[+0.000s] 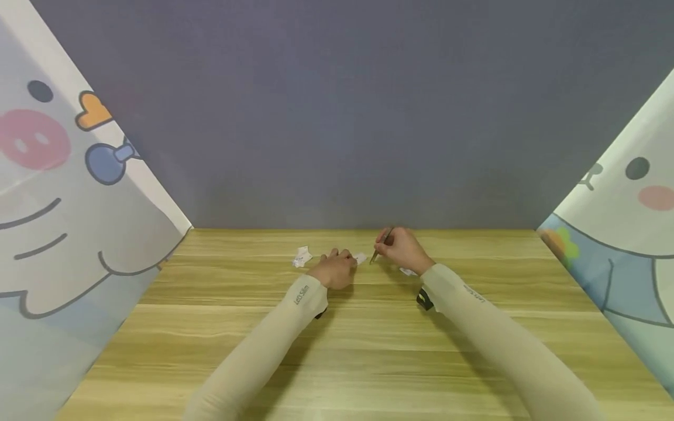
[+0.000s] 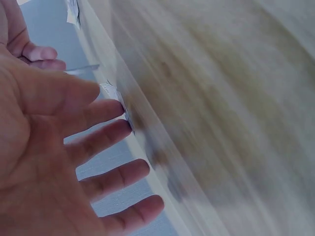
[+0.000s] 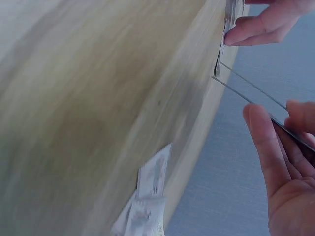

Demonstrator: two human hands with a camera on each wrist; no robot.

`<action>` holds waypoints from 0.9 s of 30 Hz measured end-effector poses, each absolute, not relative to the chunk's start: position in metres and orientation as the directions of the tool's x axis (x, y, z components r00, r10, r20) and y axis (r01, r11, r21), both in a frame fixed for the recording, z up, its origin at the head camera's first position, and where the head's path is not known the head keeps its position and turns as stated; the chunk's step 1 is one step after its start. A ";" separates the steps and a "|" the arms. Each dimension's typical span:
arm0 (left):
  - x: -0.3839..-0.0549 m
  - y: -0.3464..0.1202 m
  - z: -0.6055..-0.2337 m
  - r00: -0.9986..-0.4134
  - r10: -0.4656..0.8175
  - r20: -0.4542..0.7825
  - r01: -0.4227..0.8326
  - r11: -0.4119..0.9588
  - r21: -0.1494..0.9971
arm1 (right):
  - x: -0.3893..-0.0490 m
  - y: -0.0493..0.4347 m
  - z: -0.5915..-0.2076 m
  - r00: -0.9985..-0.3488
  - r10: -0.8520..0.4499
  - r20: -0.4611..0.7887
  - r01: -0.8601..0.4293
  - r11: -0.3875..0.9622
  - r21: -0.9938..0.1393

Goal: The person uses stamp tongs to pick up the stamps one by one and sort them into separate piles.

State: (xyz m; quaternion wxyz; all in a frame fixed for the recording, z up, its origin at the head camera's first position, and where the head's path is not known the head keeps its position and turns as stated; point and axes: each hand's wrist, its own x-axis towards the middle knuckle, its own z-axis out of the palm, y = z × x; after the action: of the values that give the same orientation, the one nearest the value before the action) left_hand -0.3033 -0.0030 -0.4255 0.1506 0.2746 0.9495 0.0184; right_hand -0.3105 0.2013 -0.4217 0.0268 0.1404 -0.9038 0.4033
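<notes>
My right hand (image 1: pixel 404 250) holds a pair of thin metal tweezers (image 1: pixel 382 243) between thumb and fingers, tips pointing down toward the table. In the right wrist view the two tweezer arms (image 3: pixel 232 90) stand apart, their tips right at the end of a white paper piece. My left hand (image 1: pixel 334 271) is spread over the table, fingers extended. Its fingertips (image 2: pixel 124 127) touch that small white paper piece (image 1: pixel 360 258), which lies between the hands. Part of the piece is hidden under the left fingers.
More printed white paper pieces (image 1: pixel 302 257) lie left of the left hand. Others (image 3: pixel 153 173) lie by the right wrist, overlapping one another. The wood-grain table (image 1: pixel 368 362) ends at a grey back panel (image 1: pixel 337 117); cartoon-printed panels (image 1: pixel 47 234) flank both sides.
</notes>
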 end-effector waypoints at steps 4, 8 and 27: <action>-0.302 -0.002 -0.426 -0.797 0.529 -0.292 0.522 0.846 0.108 | -0.315 0.199 -0.423 -0.961 -0.187 0.202 -0.275 0.644 -0.714; -0.302 -0.002 -0.427 -0.798 0.521 -0.304 0.513 0.851 0.111 | -0.320 0.193 -0.424 -0.956 -0.183 0.227 -0.292 0.640 -0.711; -0.298 -0.017 -0.428 -0.785 0.563 -0.260 0.522 0.826 0.211 | -0.308 0.191 -0.401 -0.912 -0.175 0.370 -0.399 0.585 -0.706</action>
State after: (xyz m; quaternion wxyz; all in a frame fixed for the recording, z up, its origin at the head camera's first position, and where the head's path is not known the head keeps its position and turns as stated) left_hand -0.2979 -0.0170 -0.4280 0.1573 0.2878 0.9425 0.0641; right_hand -0.3082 0.1914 -0.4010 0.1315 0.1631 -0.8806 0.4251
